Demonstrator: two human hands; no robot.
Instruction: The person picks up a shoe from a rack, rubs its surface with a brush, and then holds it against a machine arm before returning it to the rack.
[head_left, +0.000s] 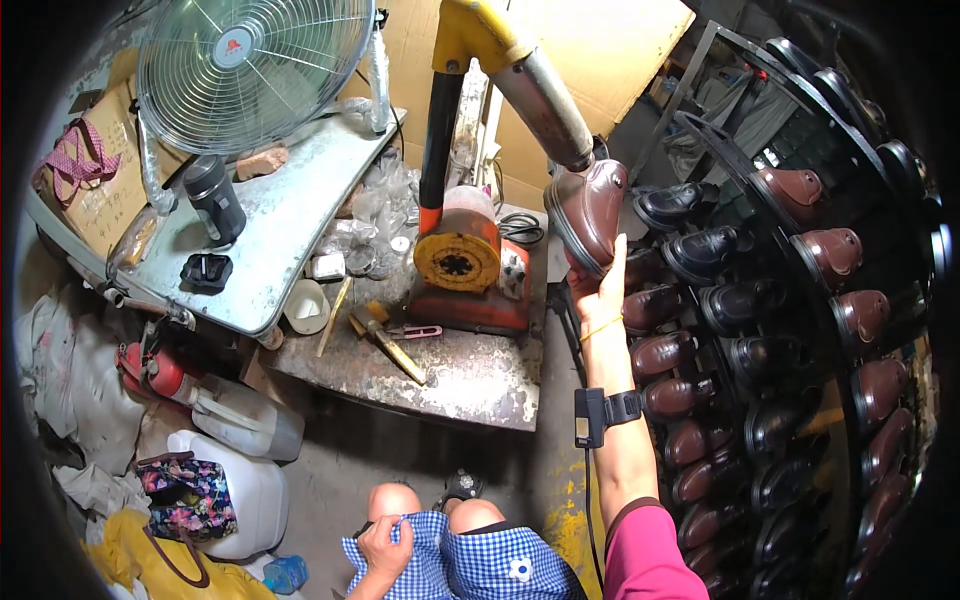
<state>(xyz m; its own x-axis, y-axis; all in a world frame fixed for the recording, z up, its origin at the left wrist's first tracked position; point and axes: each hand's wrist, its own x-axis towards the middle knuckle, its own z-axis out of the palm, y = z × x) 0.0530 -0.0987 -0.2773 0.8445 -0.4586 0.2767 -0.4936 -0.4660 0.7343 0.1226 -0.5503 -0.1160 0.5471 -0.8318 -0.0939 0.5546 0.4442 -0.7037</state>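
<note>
My right hand (600, 285) is raised at the end of an outstretched arm, its fingers closed round a brown leather shoe (590, 215). The shoe is tilted with its dark sole toward the left. Just above it ends the grey metal tube (545, 110) of a yellow-jointed stand; whether they touch I cannot tell. Low in the view, my left hand (385, 548) rests on my lap with curled fingers, pinching a fold of a blue-and-white checked apron (430, 560). A machine with a red base and a yellow disc (458, 258) stands left of the shoe.
On the worn metal bench (480, 385) lie a brush (395, 350) and a pink-handled small tool (415, 332). To the right, a rack (770, 215) carries rows of brown and black shoes. At left are a fan (250, 60), a black flask (215, 200) and a white jug (235, 500).
</note>
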